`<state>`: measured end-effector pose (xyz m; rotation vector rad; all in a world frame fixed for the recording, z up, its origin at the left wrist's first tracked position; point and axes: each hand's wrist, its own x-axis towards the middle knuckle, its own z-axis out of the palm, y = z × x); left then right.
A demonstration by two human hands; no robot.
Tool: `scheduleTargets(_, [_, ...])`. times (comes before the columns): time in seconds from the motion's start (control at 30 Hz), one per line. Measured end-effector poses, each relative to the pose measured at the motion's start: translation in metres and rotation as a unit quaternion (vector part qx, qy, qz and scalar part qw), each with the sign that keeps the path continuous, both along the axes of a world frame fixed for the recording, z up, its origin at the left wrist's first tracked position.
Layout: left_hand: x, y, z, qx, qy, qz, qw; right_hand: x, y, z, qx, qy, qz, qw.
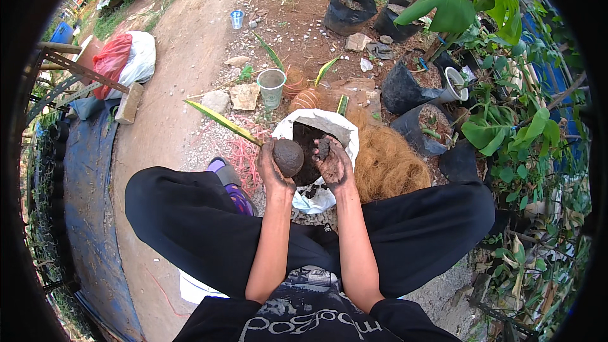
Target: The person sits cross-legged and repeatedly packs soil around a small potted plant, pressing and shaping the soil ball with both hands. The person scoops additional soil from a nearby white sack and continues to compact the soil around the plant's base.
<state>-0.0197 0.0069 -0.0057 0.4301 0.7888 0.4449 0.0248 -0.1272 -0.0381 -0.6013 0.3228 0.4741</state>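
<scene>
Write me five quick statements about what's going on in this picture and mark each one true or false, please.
1. The left hand holds a dark ball. True.
2. The right hand is empty. False: it holds a dark clump at its fingers.
3. A long green leaf with yellow edges points out to the left from beside the left hand. True.
4. The heap of brown fibre lies to the left of the white bag. False: it lies to the right of it.
5. The person wears white trousers. False: they are black.
</scene>
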Motion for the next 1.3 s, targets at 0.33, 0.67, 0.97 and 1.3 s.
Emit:
scheduleTargets(0.33, [-0.001,0.0,0.002,-0.003,0.002,0.003,1.0,-0.002,0.009,0.022,0.065,0.112,-0.054,0.99])
scheduleTargets(0.67, [-0.001,0.0,-0.003,0.013,-0.006,-0.004,1.0,-0.006,0.004,0.017,0.115,0.03,0.054,0.991])
scheduleTargets(0.97, [-0.002,0.0,0.003,0.003,-0.002,-0.004,1.0,-0.001,0.002,0.019,0.065,0.035,0.058,0.996])
scheduleTargets(1.3, [0.0,-0.001,0.0,0.002,0.012,0.005,1.0,-0.004,0.001,0.021,0.116,0.093,0.013,0.989])
